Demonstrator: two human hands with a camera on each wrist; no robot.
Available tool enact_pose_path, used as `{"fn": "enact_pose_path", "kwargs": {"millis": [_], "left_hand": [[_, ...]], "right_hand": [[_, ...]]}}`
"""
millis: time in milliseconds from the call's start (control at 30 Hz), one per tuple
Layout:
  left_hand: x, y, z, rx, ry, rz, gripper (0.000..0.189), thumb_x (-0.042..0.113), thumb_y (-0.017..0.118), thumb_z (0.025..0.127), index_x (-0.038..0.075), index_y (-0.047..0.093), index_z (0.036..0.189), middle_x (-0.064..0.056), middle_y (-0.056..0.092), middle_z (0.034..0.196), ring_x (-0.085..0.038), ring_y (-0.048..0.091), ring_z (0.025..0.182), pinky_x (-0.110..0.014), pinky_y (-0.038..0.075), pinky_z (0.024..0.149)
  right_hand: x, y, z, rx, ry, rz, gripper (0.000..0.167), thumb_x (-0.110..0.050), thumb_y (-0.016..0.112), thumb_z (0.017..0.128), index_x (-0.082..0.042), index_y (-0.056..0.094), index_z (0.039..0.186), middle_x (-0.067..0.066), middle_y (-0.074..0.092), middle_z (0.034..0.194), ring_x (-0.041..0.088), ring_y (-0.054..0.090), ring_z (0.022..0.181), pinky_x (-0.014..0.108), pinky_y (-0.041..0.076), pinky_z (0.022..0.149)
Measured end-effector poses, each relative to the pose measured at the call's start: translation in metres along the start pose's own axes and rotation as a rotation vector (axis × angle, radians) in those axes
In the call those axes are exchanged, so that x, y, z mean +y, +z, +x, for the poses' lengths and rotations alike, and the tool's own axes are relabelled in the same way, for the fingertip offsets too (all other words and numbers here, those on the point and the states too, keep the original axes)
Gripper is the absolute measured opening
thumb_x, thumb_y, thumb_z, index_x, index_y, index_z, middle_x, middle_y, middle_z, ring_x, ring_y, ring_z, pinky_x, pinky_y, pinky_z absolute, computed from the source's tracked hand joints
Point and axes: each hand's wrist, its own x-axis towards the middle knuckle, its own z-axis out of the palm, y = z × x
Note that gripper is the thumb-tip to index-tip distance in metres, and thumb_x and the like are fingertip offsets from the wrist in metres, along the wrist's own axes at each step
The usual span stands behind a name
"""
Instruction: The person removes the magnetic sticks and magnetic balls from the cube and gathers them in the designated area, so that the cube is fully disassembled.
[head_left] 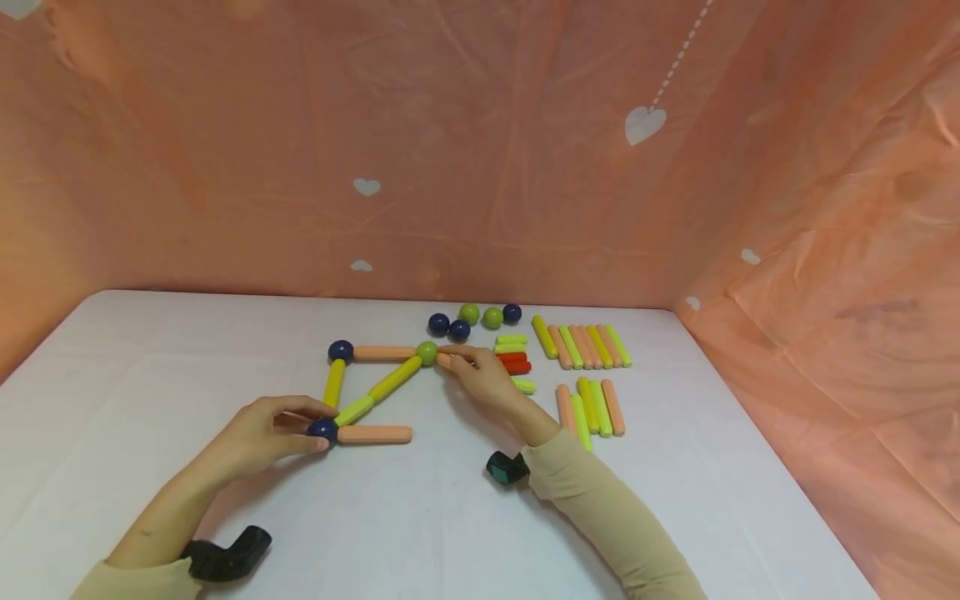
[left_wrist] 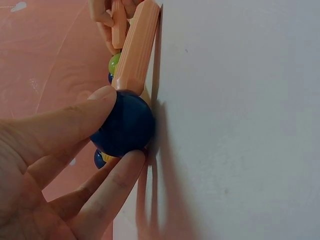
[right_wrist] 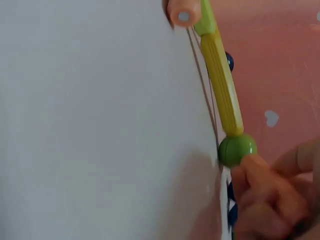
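A dark blue ball (head_left: 322,431) sits between the thumb and fingers of my left hand (head_left: 262,433), which pinches it near the table. From that ball a peach rod (head_left: 375,434) sticks out to the right, and a yellow rod (head_left: 334,383) runs to another dark blue ball (head_left: 341,351) behind. A short lime rod (head_left: 354,411) and a yellow rod (head_left: 395,379) form a diagonal to the green ball (head_left: 427,353). Another peach rod (head_left: 385,353) joins the two rear balls. My right hand (head_left: 483,379) pinches a peach rod (left_wrist: 118,25), its end against the green ball.
Loose blue and green balls (head_left: 468,313) lie behind the right hand. Short lime and red rods (head_left: 514,367) lie just beyond it. Farther right are two groups of longer rods, one at the back (head_left: 588,347) and one nearer (head_left: 600,408). A patterned cloth (head_left: 480,167) hangs behind the table.
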Motion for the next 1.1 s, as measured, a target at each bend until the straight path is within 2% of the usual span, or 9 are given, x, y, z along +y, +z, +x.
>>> {"fn": "enact_pose_path", "kwargs": {"millis": [100,200,267,333,433,600,800,967,1100], "left_hand": [[0.0,0.0,0.001,-0.012,-0.007,0.008,0.042,0.023,0.077,0.081,0.006,0.066,0.118,-0.019,0.064,0.116,-0.038,0.062,0.104,-0.056,0.049,0.084],[-0.001,-0.002,0.002,-0.018,-0.012,0.027,0.042,0.025,0.076,0.082,0.006,0.066,0.119,-0.02,0.064,0.116,-0.039,0.061,0.105,-0.055,0.049,0.084],[-0.002,-0.004,0.002,-0.019,-0.014,0.037,0.043,0.025,0.076,0.082,0.006,0.065,0.119,-0.021,0.063,0.117,-0.039,0.061,0.105,-0.054,0.05,0.083],[-0.003,-0.006,0.003,-0.018,-0.011,0.045,0.043,0.025,0.076,0.082,0.006,0.065,0.119,-0.021,0.063,0.118,-0.039,0.061,0.105,-0.053,0.05,0.083],[-0.005,-0.008,0.004,-0.019,-0.014,0.044,0.045,0.025,0.076,0.082,0.005,0.065,0.12,-0.023,0.061,0.12,-0.04,0.06,0.106,-0.053,0.05,0.082],[-0.006,-0.01,0.004,-0.016,-0.019,0.041,0.045,0.027,0.076,0.082,0.005,0.065,0.12,-0.023,0.06,0.122,-0.041,0.059,0.107,-0.053,0.05,0.083],[-0.005,-0.01,0.005,-0.023,-0.032,0.043,0.047,0.029,0.076,0.081,0.006,0.065,0.121,-0.023,0.06,0.122,-0.04,0.059,0.108,-0.052,0.05,0.083],[-0.005,-0.01,0.006,-0.03,-0.033,0.038,0.047,0.028,0.076,0.081,0.006,0.064,0.12,-0.022,0.06,0.122,-0.039,0.059,0.108,-0.052,0.05,0.084],[-0.006,-0.011,0.006,-0.032,-0.037,0.043,0.046,0.029,0.076,0.082,0.006,0.064,0.121,-0.021,0.061,0.12,-0.039,0.059,0.108,-0.053,0.049,0.083]], "right_hand": [[0.004,-0.005,-0.005,-0.034,0.016,0.072,0.037,-0.02,0.042,0.101,-0.011,0.056,0.133,0.01,0.062,0.113,0.021,0.057,0.095,0.032,0.048,0.087],[0.006,-0.011,-0.014,-0.023,0.017,0.154,0.037,-0.025,0.047,0.101,-0.011,0.054,0.135,0.011,0.058,0.092,0.02,0.053,0.075,0.026,0.046,0.068],[0.001,-0.017,-0.022,-0.005,0.011,0.185,0.039,-0.027,0.052,0.1,-0.009,0.053,0.135,0.015,0.058,0.088,0.024,0.057,0.072,0.028,0.049,0.066],[0.002,-0.023,-0.026,0.023,0.013,0.204,0.042,-0.03,0.055,0.098,-0.009,0.053,0.135,0.016,0.061,0.095,0.026,0.064,0.077,0.03,0.054,0.068],[0.006,-0.031,-0.031,0.047,0.009,0.239,0.041,-0.023,0.053,0.099,-0.006,0.049,0.137,0.023,0.06,0.109,0.033,0.068,0.09,0.037,0.057,0.076],[0.024,-0.048,-0.036,0.114,0.016,0.283,0.04,-0.014,0.052,0.099,-0.003,0.048,0.137,0.025,0.056,0.118,0.032,0.068,0.096,0.032,0.057,0.078],[0.037,-0.077,-0.046,0.248,0.14,0.244,0.04,-0.019,0.058,0.096,-0.007,0.053,0.133,0.017,0.058,0.115,0.026,0.068,0.092,0.024,0.055,0.072],[0.046,-0.1,-0.056,0.339,0.252,0.184,0.04,-0.023,0.059,0.095,-0.01,0.055,0.132,0.015,0.063,0.117,0.02,0.063,0.098,0.022,0.049,0.079],[0.055,-0.114,-0.063,0.398,0.286,0.174,0.042,-0.023,0.058,0.095,-0.009,0.053,0.134,0.016,0.062,0.121,0.021,0.057,0.103,0.029,0.044,0.09]]}}
